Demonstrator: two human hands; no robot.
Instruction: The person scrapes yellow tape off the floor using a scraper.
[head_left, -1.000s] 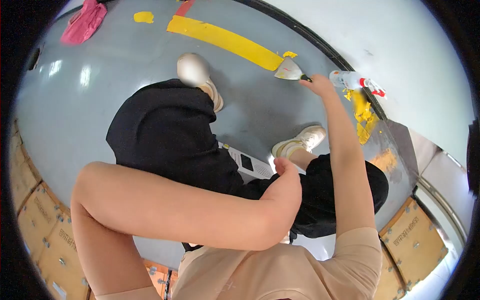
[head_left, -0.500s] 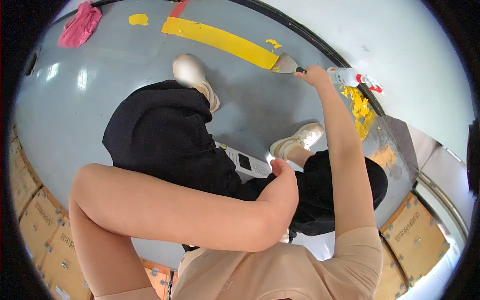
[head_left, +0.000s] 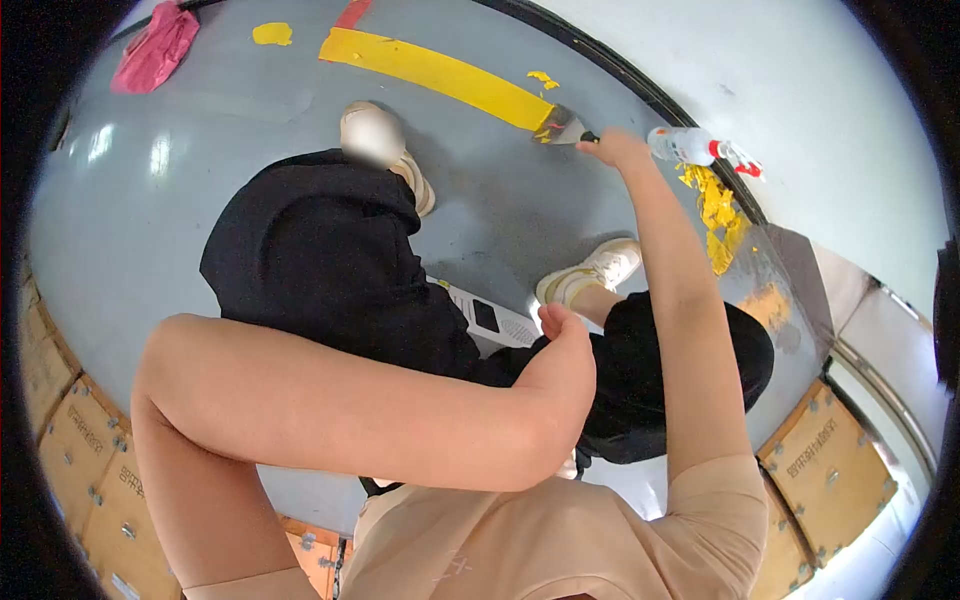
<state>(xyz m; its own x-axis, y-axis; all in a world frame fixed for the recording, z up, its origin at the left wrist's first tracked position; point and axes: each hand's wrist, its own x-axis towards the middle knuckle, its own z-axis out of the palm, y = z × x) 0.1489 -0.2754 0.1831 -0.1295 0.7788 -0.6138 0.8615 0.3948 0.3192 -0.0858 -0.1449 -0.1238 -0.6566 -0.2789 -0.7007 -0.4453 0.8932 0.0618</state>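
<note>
In my right hand [head_left: 617, 148] is the dark handle of a scraper [head_left: 565, 127], with the fingers closed round it. Its metal blade touches the grey floor at the right end of a long yellow strip [head_left: 440, 75]. A few yellow scraps [head_left: 542, 79] lie just above the blade. My left hand [head_left: 566, 325] rests near my bent leg, seen edge-on; most of its fingers are hidden. Beside my right hand, a clear spray bottle [head_left: 682, 145] with a red and white nozzle lies on its side.
A heap of yellow peelings [head_left: 718, 210] lies by the dark wall edging. At the upper left are a pink cloth [head_left: 155, 50] and a yellow patch [head_left: 272, 34]. A white device [head_left: 485, 318] sits between my legs. Wooden crates [head_left: 830, 470] stand behind on both sides.
The view has shifted slightly. The scraper's blade has tilted and looks darker at the strip's end. The loose scraps now lie farther up and left of the blade. My left hand stays in place.
</note>
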